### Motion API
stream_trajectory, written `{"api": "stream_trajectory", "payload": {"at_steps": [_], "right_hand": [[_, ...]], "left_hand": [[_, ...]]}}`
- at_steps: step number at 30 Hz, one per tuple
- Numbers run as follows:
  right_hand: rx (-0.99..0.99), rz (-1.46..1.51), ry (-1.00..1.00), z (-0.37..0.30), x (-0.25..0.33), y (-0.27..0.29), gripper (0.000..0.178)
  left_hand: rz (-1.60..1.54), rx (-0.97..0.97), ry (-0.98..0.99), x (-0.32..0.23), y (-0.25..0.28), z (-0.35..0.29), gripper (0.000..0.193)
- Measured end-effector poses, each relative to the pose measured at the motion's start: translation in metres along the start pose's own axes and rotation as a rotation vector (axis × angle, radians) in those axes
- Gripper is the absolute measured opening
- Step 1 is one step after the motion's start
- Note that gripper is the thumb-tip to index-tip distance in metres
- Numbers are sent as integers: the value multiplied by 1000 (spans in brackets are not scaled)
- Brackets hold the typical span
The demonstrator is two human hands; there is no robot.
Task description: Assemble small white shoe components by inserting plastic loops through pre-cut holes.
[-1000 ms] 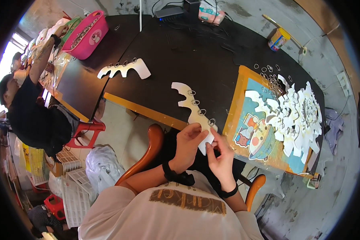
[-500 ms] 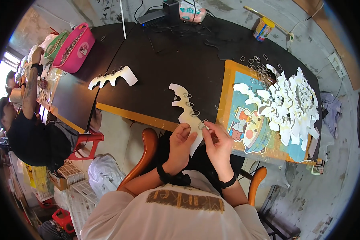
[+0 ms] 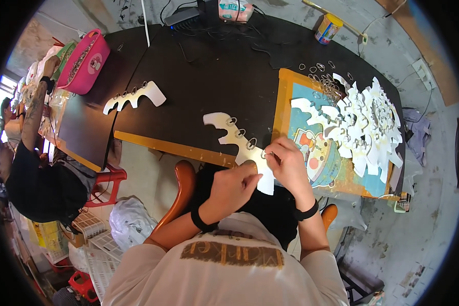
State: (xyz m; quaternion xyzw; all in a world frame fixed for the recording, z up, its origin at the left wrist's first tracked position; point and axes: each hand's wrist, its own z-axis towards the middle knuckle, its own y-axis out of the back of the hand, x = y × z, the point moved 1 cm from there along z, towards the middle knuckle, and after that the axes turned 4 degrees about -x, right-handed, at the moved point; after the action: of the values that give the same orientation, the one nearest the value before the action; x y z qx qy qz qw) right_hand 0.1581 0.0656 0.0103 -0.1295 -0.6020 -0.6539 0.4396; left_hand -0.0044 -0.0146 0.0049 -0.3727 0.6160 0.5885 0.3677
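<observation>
Head view, worn camera: my two hands at work on a white notched strip. The strip runs obliquely, its scalloped upper end above the tabletop, its squared lower end past the front edge, over my lap; whether it touches the surface I cannot tell. Its face is pale, yellowish along the middle, with rounded notches cut into the left side. Three oval metal rings are spaced along the right side; a fourth shows in part at my right fingertips.

My left hand is clamped on the strip's lower part, thumb lying across its face. My right hand has thumb and forefinger drawn together at the right side; whether they grip the ring, the card or both, I cannot tell.

Tan tape borders the table's front edge, just beside the strip. Open dark surface extends beyond the strip's upper end and leftward to a second strip, which lies well apart. Room on the right is narrower: a tan-bordered board begins near my right hand, carrying a heap of similar strips. Wooden chair arms flank my forearms.
</observation>
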Motion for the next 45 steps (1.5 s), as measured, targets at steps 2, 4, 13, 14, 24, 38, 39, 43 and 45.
{"api": "stream_trajectory", "payload": {"at_steps": [2,4,13,14,24,38,39,43,45], "right_hand": [[-23,-50,171,1,0,0,7],[48,-77,116,2,2,0,12],[-55,-49,161,-21,-3,-10,7],[-40,-61,181,-23,-3,-8,6],[4,-30,265,-7,-3,6,22],[46,-346,423,-37,-15,7,31],[48,-343,422,-37,-14,7,31],[-30,-177,373,-35,-14,12,33],[-104,-86,360,-36,-14,12,34]], "left_hand": [[118,-179,-256,-5,5,18,32],[215,-158,-449,3,3,49,37],[357,105,-587,27,6,79,33],[376,88,-649,29,5,77,26],[456,-125,-802,34,1,62,11],[476,-120,-826,30,3,61,10],[497,-104,-825,30,2,61,11],[550,-52,-816,27,4,61,13],[543,-60,-820,27,3,60,13]]}}
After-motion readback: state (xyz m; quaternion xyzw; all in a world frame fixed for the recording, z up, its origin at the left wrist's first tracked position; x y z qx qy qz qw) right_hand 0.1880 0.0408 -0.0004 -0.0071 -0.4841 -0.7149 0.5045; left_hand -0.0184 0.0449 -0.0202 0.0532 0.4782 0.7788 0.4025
